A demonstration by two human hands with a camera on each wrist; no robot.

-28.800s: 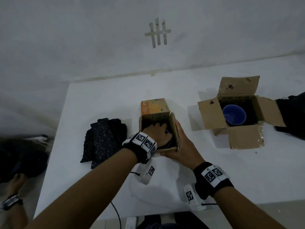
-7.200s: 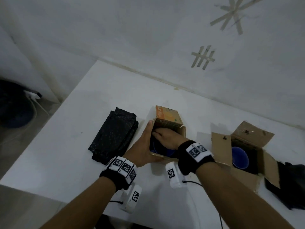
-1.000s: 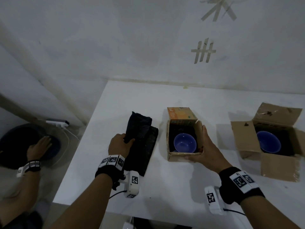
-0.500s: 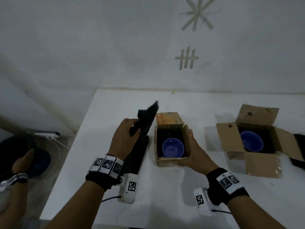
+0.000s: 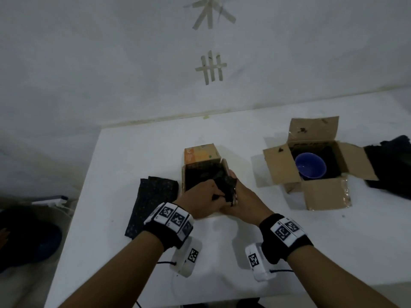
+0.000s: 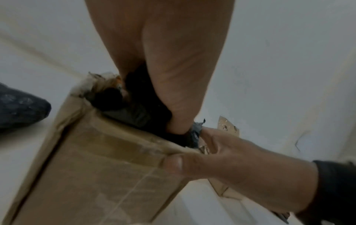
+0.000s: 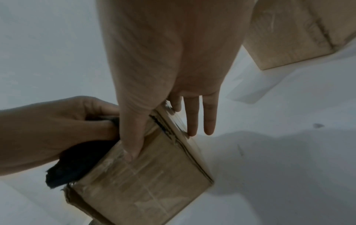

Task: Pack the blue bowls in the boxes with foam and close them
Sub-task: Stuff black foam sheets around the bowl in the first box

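The small cardboard box [image 5: 201, 172] with an orange flap stands mid-table. My left hand [image 5: 204, 196] grips a piece of black foam [image 5: 225, 188] and pushes it into the box's opening, so the bowl inside is hidden. In the left wrist view the foam [image 6: 138, 112] is wedged under my fingers at the box [image 6: 96, 167] rim. My right hand [image 5: 242, 201] holds the box's near right corner. The right wrist view shows its thumb on the front face of the box [image 7: 150, 182] and its fingers [image 7: 192, 115] along the side. A second blue bowl [image 5: 310, 165] lies in the larger open box [image 5: 280, 167].
More black foam sheets [image 5: 153, 203] lie flat left of the small box. Another dark foam pile [image 5: 393, 165] sits at the far right edge. The white table [image 5: 222, 236] meets the wall behind. Below the table's left edge is a dark basin [image 5: 29, 236].
My left hand has carried the foam piece from left of the small box over its opening and into it, covering the bowl. The right hand stays on the box's corner.
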